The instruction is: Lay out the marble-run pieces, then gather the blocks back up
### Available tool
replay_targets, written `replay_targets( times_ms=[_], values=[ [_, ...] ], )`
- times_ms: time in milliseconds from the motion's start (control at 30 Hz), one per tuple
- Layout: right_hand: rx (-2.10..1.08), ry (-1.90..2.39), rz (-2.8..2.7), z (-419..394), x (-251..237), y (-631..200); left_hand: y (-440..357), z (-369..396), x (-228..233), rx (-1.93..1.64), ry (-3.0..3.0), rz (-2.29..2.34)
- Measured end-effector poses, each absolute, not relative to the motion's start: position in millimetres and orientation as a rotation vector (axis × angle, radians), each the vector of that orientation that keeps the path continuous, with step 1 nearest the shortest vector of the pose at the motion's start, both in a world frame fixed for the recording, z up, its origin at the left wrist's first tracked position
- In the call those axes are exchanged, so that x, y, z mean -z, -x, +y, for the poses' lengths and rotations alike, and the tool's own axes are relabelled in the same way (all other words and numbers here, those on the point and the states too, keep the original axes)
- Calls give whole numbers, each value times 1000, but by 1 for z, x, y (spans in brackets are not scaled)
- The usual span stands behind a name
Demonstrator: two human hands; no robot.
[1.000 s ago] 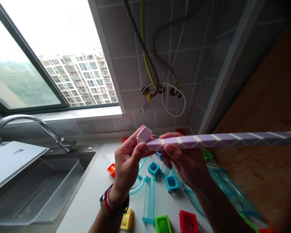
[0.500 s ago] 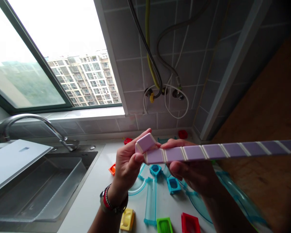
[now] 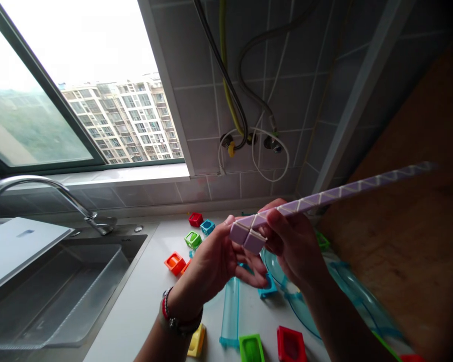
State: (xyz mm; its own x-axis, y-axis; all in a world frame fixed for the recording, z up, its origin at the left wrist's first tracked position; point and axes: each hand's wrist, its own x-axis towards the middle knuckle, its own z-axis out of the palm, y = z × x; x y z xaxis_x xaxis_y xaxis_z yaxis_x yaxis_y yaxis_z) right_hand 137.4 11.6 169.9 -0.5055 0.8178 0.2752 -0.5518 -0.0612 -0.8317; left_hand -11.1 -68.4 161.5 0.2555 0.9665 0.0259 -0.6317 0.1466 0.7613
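A long purple twist snake puzzle (image 3: 313, 200) with pale seams slants up to the right, its near end folded into a short block. My right hand (image 3: 296, 246) grips it close to that end, thumb on top. My left hand (image 3: 215, 261) is at the folded end, thumb side against it, while its other fingers spread out underneath. Below the hands, a clear blue track piece (image 3: 231, 311) and a blue block (image 3: 268, 286) rest on the white counter (image 3: 136, 306). Part of the blue block is hidden by my left fingers.
On the left are a sink with a clear plastic bin (image 3: 98, 296), a white board (image 3: 18, 251) and a faucet (image 3: 101, 224). Red (image 3: 290, 344), green (image 3: 251, 348) and orange blocks (image 3: 174, 263) lie on the counter. Hoses (image 3: 245, 100) hang along the tiled wall.
The far end of the snake puzzle has swung upward, and its near end shows a different fold. My left hand has turned and its lower fingers have spread. The view has shifted slightly.
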Motion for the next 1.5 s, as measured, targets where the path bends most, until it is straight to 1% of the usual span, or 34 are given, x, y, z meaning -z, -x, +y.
replay_targets(
  times_ms=[133, 267, 500, 700, 900, 1067, 1333, 1500],
  values=[
    [-1764, 373, -1208, 12, -172, -136, 6, -70, -166, -1318, -818, 661],
    [-1727, 308, -1281, 8, -174, -135, -1, -74, -174, -1425, -883, 831],
    [-1677, 273, -1355, 4, -175, -135, -9, -75, -174, -1509, -904, 1013],
    [-1679, 213, -1411, 6, -171, -135, -6, -74, -176, -1560, -929, 983],
    [-1597, 224, -1413, 7, -166, -133, -5, -74, -174, -1653, -906, 1000],
    [-1678, 192, -1426, 6, -164, -133, -3, -73, -172, -1573, -972, 959],
    [-1823, 322, -1393, 3, -168, -133, -1, -77, -170, -1663, -990, 1051],
    [-1761, 260, -1400, -1, -171, -132, -3, -77, -170, -1665, -1002, 1050]
  ],
)
